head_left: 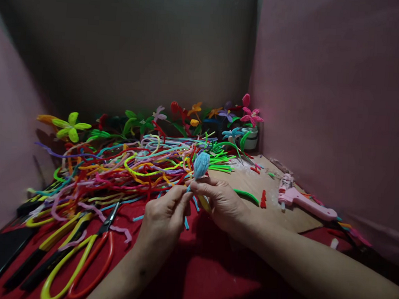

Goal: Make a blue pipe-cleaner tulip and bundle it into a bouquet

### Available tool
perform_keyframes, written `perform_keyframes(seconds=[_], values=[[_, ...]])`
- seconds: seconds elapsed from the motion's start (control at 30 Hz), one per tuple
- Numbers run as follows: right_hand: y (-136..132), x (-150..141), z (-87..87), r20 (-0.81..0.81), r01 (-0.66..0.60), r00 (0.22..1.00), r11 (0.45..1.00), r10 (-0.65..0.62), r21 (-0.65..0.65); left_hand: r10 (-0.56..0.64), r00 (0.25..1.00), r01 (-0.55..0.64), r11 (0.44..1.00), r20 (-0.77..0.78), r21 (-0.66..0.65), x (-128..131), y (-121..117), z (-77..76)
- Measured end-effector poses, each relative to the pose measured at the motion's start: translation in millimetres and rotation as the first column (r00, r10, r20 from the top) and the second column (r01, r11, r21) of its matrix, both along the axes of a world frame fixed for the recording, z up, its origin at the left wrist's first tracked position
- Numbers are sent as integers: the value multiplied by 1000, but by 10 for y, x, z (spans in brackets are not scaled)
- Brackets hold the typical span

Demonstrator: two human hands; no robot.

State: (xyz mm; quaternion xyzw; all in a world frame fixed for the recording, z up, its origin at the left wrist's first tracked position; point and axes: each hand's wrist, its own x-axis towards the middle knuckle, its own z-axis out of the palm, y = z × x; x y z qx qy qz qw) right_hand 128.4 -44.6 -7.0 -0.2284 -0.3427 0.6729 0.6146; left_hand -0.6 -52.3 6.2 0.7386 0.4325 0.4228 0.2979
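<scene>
Between my hands a light blue pipe-cleaner flower bud (201, 165) stands upright, its closed petals pointing up. My right hand (220, 199) pinches it just under the petals. Close beside it, my left hand (168, 214) has thumb and fingers pressed together on the blue stem end below the bud. Loose blue pipe-cleaner ends (187, 223) show under the fingers. Something yellow, partly hidden, lies beneath my right fingers; I cannot make out what it is.
A big tangle of coloured pipe cleaners (115, 166) covers the table behind my hands. Scissors (90, 256) and pliers (48, 248) lie at left. A pink glue gun (302, 201) rests on a cardboard sheet (283, 220) at right. Finished pipe-cleaner flowers (251, 116) stand along the back wall.
</scene>
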Motion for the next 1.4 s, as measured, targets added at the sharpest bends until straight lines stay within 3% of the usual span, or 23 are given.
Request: perform_keyframes(seconds=[0.13,0.27,0.4,0.53,0.67,0.73,0.77,0.83,0.9,0.93,1.0,1.07,1.23,1.4], values=[[-31,2,25,70,-39,997,999,37,26,-65,969,139,941,237,-310,-9,26,69],[-38,21,24,130,-103,987,991,91,82,-84,883,318,831,461,-457,-14,64,77],[11,50,-16,144,-64,988,997,58,43,-86,774,497,696,627,-518,-20,93,32],[48,78,-41,145,-161,977,986,154,38,-132,685,642,573,716,-509,-52,104,21],[52,74,-72,127,-217,970,974,209,58,-170,669,686,516,724,-513,-87,118,33],[57,55,-100,115,-142,985,986,132,85,-183,719,640,549,671,-537,-86,129,33],[63,40,-113,109,-93,991,992,83,91,-190,765,588,595,615,-548,-80,133,29],[80,2,-122,99,-8,995,997,1,75,-188,884,405,766,429,-499,-61,141,9],[102,-49,-93,94,34,995,999,-37,34,-112,977,160,947,182,-279,-47,148,-23],[115,-78,-63,92,39,995,999,-40,15,-42,996,52,990,75,-130,-45,154,-39],[146,-144,18,68,39,997,999,-38,-2,106,993,-100,991,-59,91,-60,170,-62],[184,-208,95,57,38,998,999,-38,8,199,974,-181,971,-109,156,-94,193,-66],[275,-278,93,46,42,998,997,-45,59,238,970,-233,969,-54,84,-167,245,-49],[315,-168,-2,12,55,998,991,-57,125,126,992,-126,991,-1,36,-92,281,15]])
